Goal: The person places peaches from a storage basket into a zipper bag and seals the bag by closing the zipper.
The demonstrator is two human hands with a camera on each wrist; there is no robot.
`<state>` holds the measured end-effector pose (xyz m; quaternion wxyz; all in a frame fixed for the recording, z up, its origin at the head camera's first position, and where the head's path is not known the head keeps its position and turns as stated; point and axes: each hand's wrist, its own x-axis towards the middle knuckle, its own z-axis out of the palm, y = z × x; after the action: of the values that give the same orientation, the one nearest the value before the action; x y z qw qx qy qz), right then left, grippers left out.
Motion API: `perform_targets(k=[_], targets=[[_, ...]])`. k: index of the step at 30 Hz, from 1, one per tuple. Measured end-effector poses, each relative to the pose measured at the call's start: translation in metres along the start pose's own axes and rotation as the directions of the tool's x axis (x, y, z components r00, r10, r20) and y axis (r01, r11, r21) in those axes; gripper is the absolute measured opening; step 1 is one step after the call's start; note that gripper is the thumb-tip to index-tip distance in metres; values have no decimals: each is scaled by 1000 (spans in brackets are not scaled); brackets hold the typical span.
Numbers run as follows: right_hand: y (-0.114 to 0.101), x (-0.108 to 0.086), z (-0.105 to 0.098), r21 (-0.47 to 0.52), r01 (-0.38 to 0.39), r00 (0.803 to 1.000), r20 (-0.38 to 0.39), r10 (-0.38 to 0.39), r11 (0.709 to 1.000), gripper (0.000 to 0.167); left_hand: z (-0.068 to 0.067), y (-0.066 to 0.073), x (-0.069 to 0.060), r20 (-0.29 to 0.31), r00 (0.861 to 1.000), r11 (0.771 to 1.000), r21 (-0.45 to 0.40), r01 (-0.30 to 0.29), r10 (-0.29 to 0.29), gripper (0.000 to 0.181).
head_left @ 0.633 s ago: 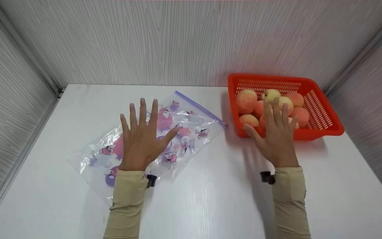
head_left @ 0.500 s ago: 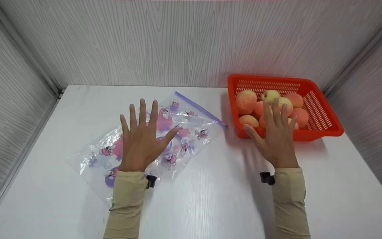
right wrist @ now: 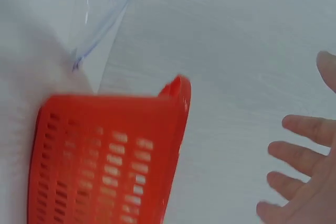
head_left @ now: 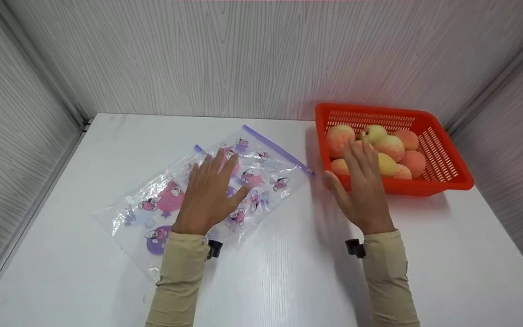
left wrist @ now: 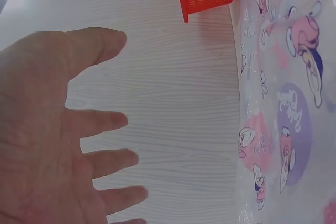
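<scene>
My left hand [head_left: 209, 193] hovers with spread fingers above a clear plastic bag [head_left: 170, 197] printed with pink and purple cartoon figures. A purple zip strip [head_left: 279, 150] runs along the bag's far right edge. The bag lies flat, and the left wrist view shows the palm apart from it. My right hand [head_left: 363, 195], fingers extended, is held in front of a red plastic basket [head_left: 425, 186], its fingertips overlapping the fruit in the head view. Several peaches [head_left: 389, 147] fill the basket, a few partly hidden by that hand. Neither hand holds anything.
The white table [head_left: 279, 272] ends at a pale wood-grain wall [head_left: 198, 59] behind the bag and basket. Side panels [head_left: 7, 150] rise at left and right. The basket stands at the back right, close to the bag's zip end.
Both hands have tilted, and their fingers have come closer together. The left hand has shifted right and the right hand slightly left. The head view has shifted a little; bag and basket stay put.
</scene>
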<state>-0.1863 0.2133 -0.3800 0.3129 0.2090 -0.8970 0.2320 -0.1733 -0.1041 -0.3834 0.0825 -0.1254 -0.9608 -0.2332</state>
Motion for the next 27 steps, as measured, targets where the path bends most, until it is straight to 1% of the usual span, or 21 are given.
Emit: perform_targets(k=[2,4,7,9,11,13,15,17,22,25,27], targets=[[-10,-1,8,30,49,998,24,-49,998,66,7,6,0,49,998,999,-30,-37,38,61],[-19,-2,17,53,87,994,61,-90,995,62,16,12,1,89,993,996,-50,-70,74,52],[-29,-4,32,92,122,980,147,-135,988,58,29,20,4,136,982,991,-45,-125,130,43],[-30,-7,41,107,97,971,206,-117,989,57,36,23,5,134,978,987,-29,-158,161,38],[-29,-11,51,98,52,954,289,-78,994,58,41,24,5,140,975,985,-12,-173,173,35],[-25,-15,61,72,8,925,379,-35,997,59,45,23,5,151,973,984,-7,-178,177,33],[-21,-20,68,40,-12,888,460,-8,999,60,47,22,5,175,971,986,1,-166,163,34],[-18,-23,74,35,-21,853,523,-1,999,59,49,22,4,194,970,988,6,-153,149,34],[-15,-26,78,62,-79,765,644,20,995,62,51,21,5,220,971,995,13,-100,95,34],[-16,-26,79,43,-116,710,702,53,992,65,52,20,5,239,969,997,15,-72,66,33],[-17,-26,79,23,-140,671,737,78,990,67,52,19,5,263,964,998,20,-53,46,34]])
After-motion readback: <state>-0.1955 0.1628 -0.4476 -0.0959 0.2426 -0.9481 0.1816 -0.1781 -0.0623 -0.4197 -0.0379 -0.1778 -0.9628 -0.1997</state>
